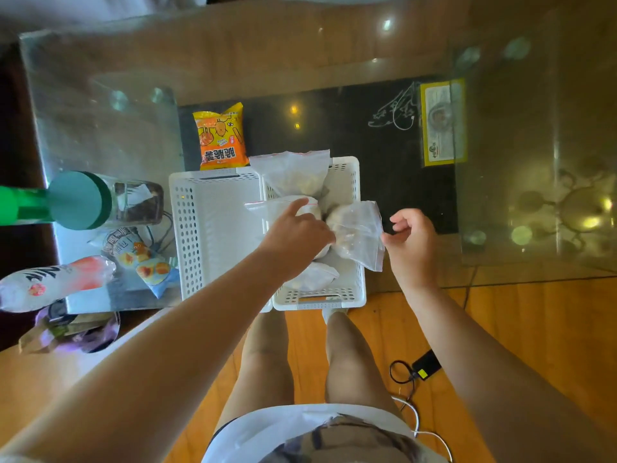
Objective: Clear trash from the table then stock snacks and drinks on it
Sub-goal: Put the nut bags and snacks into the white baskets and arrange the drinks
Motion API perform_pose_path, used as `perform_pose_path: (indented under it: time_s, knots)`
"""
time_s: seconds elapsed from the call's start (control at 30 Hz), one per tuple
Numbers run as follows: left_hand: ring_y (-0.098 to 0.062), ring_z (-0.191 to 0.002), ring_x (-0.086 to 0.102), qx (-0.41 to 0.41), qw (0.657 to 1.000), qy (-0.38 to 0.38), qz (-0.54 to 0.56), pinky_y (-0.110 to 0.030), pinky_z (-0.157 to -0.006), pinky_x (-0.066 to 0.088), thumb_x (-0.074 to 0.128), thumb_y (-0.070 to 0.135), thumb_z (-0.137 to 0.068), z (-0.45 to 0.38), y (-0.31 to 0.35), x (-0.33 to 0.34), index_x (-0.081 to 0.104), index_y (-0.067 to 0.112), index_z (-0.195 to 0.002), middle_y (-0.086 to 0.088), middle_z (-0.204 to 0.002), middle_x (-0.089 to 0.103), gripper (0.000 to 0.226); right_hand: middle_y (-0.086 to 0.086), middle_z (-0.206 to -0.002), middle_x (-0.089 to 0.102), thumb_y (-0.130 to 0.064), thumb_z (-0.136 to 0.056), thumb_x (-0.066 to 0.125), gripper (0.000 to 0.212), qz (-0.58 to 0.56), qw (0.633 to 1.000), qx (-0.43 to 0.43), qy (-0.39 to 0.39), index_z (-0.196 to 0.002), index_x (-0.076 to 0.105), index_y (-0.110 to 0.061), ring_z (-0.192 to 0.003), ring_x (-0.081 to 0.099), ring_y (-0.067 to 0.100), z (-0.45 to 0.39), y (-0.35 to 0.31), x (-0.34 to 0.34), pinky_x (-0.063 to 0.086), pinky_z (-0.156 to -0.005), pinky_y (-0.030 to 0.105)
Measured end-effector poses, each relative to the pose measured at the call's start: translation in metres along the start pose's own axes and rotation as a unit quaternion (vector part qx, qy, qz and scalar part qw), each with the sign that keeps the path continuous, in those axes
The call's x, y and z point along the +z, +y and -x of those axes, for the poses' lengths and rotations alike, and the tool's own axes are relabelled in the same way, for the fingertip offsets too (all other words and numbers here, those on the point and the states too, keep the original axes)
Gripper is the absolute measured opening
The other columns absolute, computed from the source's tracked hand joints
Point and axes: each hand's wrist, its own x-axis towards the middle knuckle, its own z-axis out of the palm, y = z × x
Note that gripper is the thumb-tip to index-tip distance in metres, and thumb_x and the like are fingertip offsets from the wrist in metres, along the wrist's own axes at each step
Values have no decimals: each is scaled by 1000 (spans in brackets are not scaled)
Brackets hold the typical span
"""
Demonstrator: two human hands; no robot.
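Two white perforated baskets stand side by side at the glass table's [367,48] near edge. Nothing lies in the left basket [213,228]. The right basket [347,182] holds several clear zip bags of pale food. My left hand [297,232] reaches into it, forefinger stretched over a red-zip bag [283,203] and the other fingers curled down on it. Another clear bag [359,228] hangs over the right rim. My right hand [412,238] hovers beside it with loosely curled fingers, thumb at the bag's edge.
An orange snack pack [221,138] lies behind the baskets. To the left are a green-lidded jar [100,202], a blue snack bag [147,259] and a pink drink bottle [56,282]. A charger with a cable [425,364] lies on the wooden floor by my legs.
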Motion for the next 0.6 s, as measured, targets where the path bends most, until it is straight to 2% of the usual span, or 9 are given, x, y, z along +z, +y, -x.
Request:
perform_pose_path:
  time_s: [0.1, 0.17, 0.2, 0.27, 0.33, 0.43, 0.5, 0.53, 0.6]
  knots:
    - [-18, -121, 54, -63, 990, 89, 93, -37, -116, 12, 57, 6, -88, 17, 1, 3, 63, 27, -119, 5, -127, 62, 39, 8, -94, 63, 0, -70, 73, 23, 120, 968, -221, -16, -89, 64, -11, -81, 58, 20, 14, -21, -3, 49, -66, 25]
    - [-24, -107, 63, -107, 972, 160, 134, -40, -110, 26, 55, -9, -78, 33, -1, 6, 70, 21, -107, 0, -114, 69, 44, 11, -111, 63, -5, -66, 79, 37, 237, 913, -325, -68, -99, 66, -14, -99, 61, 30, 20, -24, 2, 49, -81, 37]
    - [-25, -100, 66, -132, 961, 187, 155, -42, -106, 31, 55, -13, -74, 42, -2, 8, 72, 18, -101, -2, -108, 72, 44, 12, -127, 57, -11, -69, 78, 48, 293, 889, -335, -107, -113, 62, -17, -117, 53, 35, 21, -20, 7, 42, -95, 45]
    - [-26, -96, 68, -186, 940, 210, 193, -44, -102, 37, 56, -15, -72, 60, -5, 17, 73, 16, -97, -3, -106, 72, 43, 9, -155, 22, -28, -83, 65, 69, 385, 857, -294, -176, -143, 31, -23, -144, 14, 32, 19, -7, 12, 12, -113, 52]
    - [-26, -98, 67, -236, 917, 229, 226, -45, -99, 39, 57, -13, -74, 77, -10, 30, 72, 15, -99, -4, -109, 72, 40, 5, -158, -7, -43, -91, 46, 78, 438, 843, -246, -192, -147, -5, -22, -144, -12, 25, 12, 10, 14, -5, -114, 51]
    - [-25, -109, 62, -327, 864, 241, 297, -43, -101, 38, 54, -9, -82, 105, -21, 56, 69, 15, -107, -4, -117, 67, 38, 3, -156, -15, -57, -90, 10, 68, 477, 828, -222, -196, -140, -23, -25, -143, -17, 23, 8, 20, 15, -7, -114, 51]
    - [-21, -111, 58, -398, 800, 250, 373, -38, -101, 41, 50, -4, -87, 120, -32, 73, 65, 16, -113, -3, -121, 64, 36, 1, -155, -17, -61, -84, -12, 65, 464, 836, -219, -196, -139, -25, -29, -142, -19, 21, 10, 14, 15, -13, -113, 47]
    - [-17, -106, 57, -431, 763, 257, 408, -32, -96, 43, 48, -2, -89, 127, -38, 81, 65, 16, -113, -3, -120, 63, 34, 0, -155, -17, -62, -84, -15, 64, 450, 844, -219, -191, -139, -24, -31, -142, -20, 19, 12, 9, 15, -15, -112, 46]
    - [-12, -96, 53, -491, 685, 270, 466, -25, -83, 40, 46, 4, -93, 138, -51, 93, 65, 17, -112, -2, -112, 63, 30, -2, -155, -12, -59, -88, -4, 61, 408, 867, -226, -175, -142, -15, -33, -143, -16, 18, 15, -12, 17, -11, -113, 45]
